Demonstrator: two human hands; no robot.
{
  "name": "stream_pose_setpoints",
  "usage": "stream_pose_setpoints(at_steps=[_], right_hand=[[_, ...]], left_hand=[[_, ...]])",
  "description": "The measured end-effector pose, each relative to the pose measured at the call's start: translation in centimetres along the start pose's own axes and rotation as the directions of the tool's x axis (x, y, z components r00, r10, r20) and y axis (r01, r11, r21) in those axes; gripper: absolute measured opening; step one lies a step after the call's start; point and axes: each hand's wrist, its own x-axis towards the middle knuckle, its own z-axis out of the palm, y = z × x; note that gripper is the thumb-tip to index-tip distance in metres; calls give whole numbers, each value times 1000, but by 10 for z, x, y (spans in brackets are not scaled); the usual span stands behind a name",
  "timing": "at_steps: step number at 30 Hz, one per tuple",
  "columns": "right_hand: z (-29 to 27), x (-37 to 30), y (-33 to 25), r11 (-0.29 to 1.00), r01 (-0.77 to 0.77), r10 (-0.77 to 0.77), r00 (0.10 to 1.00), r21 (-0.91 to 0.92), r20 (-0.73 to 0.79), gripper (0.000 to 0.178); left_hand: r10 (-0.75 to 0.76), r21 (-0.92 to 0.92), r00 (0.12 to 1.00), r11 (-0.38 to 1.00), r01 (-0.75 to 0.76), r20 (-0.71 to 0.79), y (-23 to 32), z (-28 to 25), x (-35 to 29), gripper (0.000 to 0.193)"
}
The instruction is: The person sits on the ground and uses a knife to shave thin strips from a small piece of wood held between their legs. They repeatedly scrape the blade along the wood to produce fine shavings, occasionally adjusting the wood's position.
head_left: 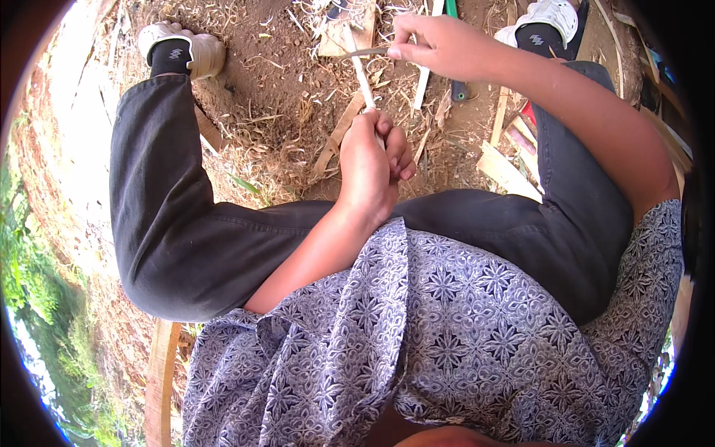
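My left hand (372, 160) is closed around the lower end of a thin, pale wooden stick (362, 74), which points up and away from me. In my right hand (436, 48) is a knife, pinched between thumb and fingers, its handle hidden. The narrow, dark knife blade (370, 52) reaches leftward across the stick near its far end. Beyond the stick's tip lies a flat piece of wood (344, 39) among curled wood shavings (406, 97).
Dirt ground (261, 89) littered with shavings lies between my white shoes (205, 56). Cut wood pieces (506, 171) are scattered near my right leg. A black flat object (459, 91) and a green strip (451, 9) lie beyond. A wooden plank (160, 380) stands at lower left.
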Motion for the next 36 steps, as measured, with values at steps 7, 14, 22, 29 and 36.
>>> stream_pose_setpoints(at_steps=[7,14,22,29,36], right_hand=[[16,1,-4,997,40,-37,998,-66,47,22],[22,2,-13,984,24,-23,1000,-178,6,21],[28,23,-1,973,63,-66,998,-223,-8,20],[12,60,14,954,-115,82,988,-278,-127,24],[-11,48,46,973,-177,159,979,-150,-127,27]], left_hand=[[2,10,1000,1000,-2,-14,-5,-3,2,28],[8,18,1000,1000,-8,-21,-5,-4,1,28],[31,95,998,995,-25,-60,-11,-4,4,26],[46,138,998,990,-40,-38,-12,1,4,26],[17,89,1000,996,-16,-5,-4,-3,3,27]])
